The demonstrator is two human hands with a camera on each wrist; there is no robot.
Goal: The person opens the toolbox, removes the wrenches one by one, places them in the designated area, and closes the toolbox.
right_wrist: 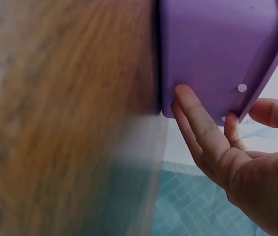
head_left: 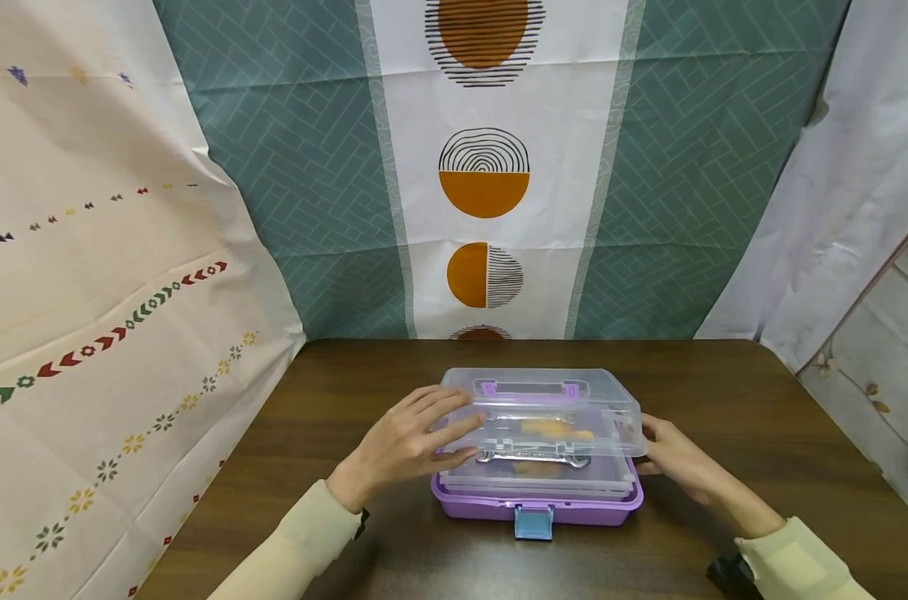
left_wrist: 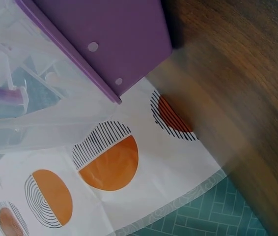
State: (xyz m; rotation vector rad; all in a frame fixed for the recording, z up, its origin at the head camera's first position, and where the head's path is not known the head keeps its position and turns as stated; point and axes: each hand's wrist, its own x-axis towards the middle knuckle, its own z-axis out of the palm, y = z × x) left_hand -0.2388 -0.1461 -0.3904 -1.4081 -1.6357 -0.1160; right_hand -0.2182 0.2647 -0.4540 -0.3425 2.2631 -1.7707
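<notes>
A purple toolbox (head_left: 478, 506) stands on the table, its clear lid (head_left: 611, 386) tilted partly up. A lilac handle (head_left: 487, 389) is set in the lid, and a blue latch (head_left: 533, 525) hangs at the front. Under the lid a clear tray (head_left: 464, 485) shows a metal wrench (head_left: 532, 457) and a yellow-orange item (head_left: 554, 428), its kind unclear. My left hand (head_left: 416, 437) is at the lid's left side with fingers spread; contact is unclear. On the box's right wall my right hand (right_wrist: 237, 157) rests extended fingers, its thumb by the rim.
The brown wooden table (head_left: 363, 367) extends around the box. Behind it hangs a green and white patterned cloth (head_left: 296, 167). An embroidered cream cloth (head_left: 123, 333) borders the left, and a pale floral cloth (head_left: 874, 358) the right.
</notes>
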